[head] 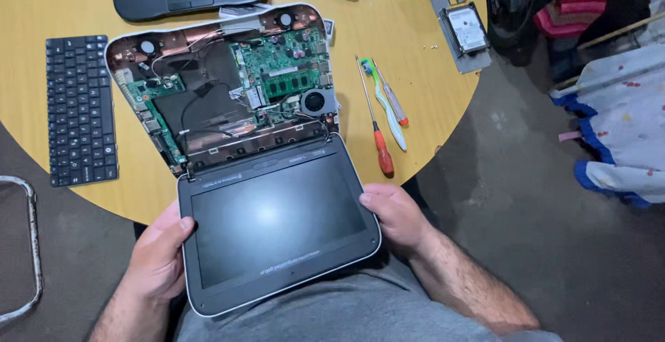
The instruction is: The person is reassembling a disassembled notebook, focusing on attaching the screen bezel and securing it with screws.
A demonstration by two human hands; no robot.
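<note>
An opened small laptop (249, 155) is held at the near edge of a round yellow tabletop (62, 9), its screen half hanging off the rim over the person's lap. The left hand (158, 259) is clamped on the screen's left edge, the right hand (393, 214) on its right edge. The base is laid open on the tabletop, its green circuit board (284, 65), fan (316, 101) and wiring exposed. Bare wood is left to the right, beside a red-handled screwdriver (377, 137), a toothbrush (385, 110) and a smaller screwdriver (393, 99). A detached black keyboard (80, 110) is set to the left, a hard drive (467, 29) near the far rim. Grey floor is seen beyond.
</note>
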